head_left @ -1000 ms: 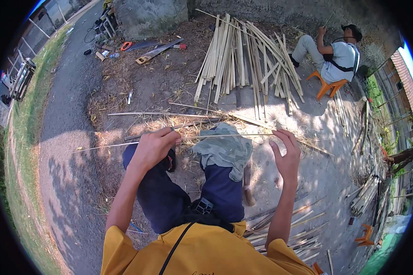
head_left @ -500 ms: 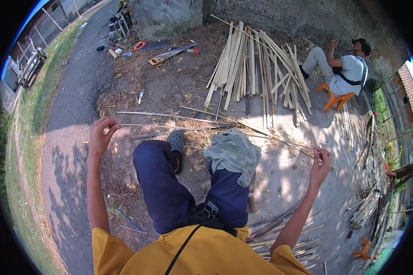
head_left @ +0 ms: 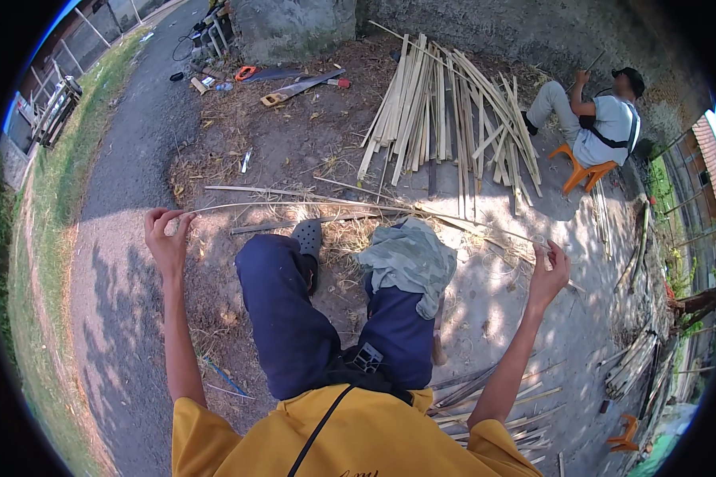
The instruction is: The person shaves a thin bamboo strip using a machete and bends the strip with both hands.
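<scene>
Dappled ground [head_left: 489,318]: one thin pale strip [head_left: 247,204], bowed across mid-frame, ends pinched by left hand [head_left: 168,241], centre left, and right hand [head_left: 550,277], centre right, both arms [head_left: 184,342] spread wide.

the grey-green cloth [head_left: 412,258] hides your right knee, your left trouser leg [head_left: 282,306] covers part of your grey shoe [head_left: 308,237], the lower edge cuts off your yellow shirt [head_left: 334,433], and the ends of the thin strip [head_left: 278,202] at your left hand [head_left: 166,241] and right hand [head_left: 550,274] are too small to make out.
</scene>
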Demonstrator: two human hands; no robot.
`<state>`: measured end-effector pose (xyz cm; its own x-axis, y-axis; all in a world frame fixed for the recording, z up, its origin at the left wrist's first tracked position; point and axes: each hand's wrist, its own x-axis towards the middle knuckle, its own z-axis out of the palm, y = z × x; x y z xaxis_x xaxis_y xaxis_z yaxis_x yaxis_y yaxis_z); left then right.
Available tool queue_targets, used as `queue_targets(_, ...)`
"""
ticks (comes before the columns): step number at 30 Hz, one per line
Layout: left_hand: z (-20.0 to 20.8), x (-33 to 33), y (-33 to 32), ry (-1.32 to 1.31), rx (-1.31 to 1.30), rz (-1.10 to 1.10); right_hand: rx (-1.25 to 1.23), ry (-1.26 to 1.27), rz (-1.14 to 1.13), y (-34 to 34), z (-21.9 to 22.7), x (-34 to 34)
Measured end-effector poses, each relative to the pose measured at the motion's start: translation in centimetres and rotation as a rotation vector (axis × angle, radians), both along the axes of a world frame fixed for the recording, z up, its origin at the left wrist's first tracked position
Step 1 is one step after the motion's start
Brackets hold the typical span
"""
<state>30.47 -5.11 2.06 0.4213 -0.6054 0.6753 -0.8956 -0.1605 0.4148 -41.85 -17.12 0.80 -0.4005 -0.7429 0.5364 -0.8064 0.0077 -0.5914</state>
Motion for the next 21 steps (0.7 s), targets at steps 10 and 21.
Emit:
queue_targets(10, -3.4, -5.0, -1.5, 0.272, -0.014, 0.036, -0.054, -0.144, 0.030, -0.5, -2.6, 1.8)
queue_targets(21, -4.6, -4.0, -1.4, 0.359, -0.012, -0.049, -0.095, -0.214, -0.065, -0.6, -2.6, 1.4)
